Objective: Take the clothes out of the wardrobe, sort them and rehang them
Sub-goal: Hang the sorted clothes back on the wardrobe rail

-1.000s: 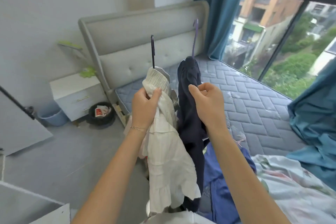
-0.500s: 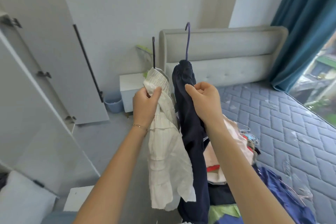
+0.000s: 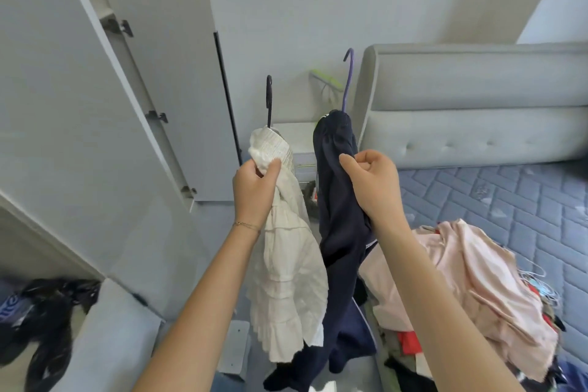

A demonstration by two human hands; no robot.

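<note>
My left hand (image 3: 254, 191) grips a cream ruffled garment (image 3: 286, 270) near its top, where a black hanger hook (image 3: 269, 99) sticks up. Beside it my right hand (image 3: 372, 184) grips a navy garment (image 3: 340, 232) hanging from a purple hanger hook (image 3: 347, 76). Both garments hang side by side in front of me, apart from the open white wardrobe door (image 3: 63, 105) on the left. A heap of clothes (image 3: 471, 289), with a pink piece on top, lies on the mattress (image 3: 509, 197) at the right.
A second wardrobe door (image 3: 191, 73) stands open behind. The grey padded headboard (image 3: 477, 105) and a white bedside table (image 3: 299, 140) are ahead. Dark items (image 3: 41, 321) lie in the wardrobe's bottom left. Loose wire hangers (image 3: 541, 283) rest on the mattress.
My view has swung left from the window and bed toward the wardrobe. Both hands keep the same grip on the two hung garments, carried along with the turn.
</note>
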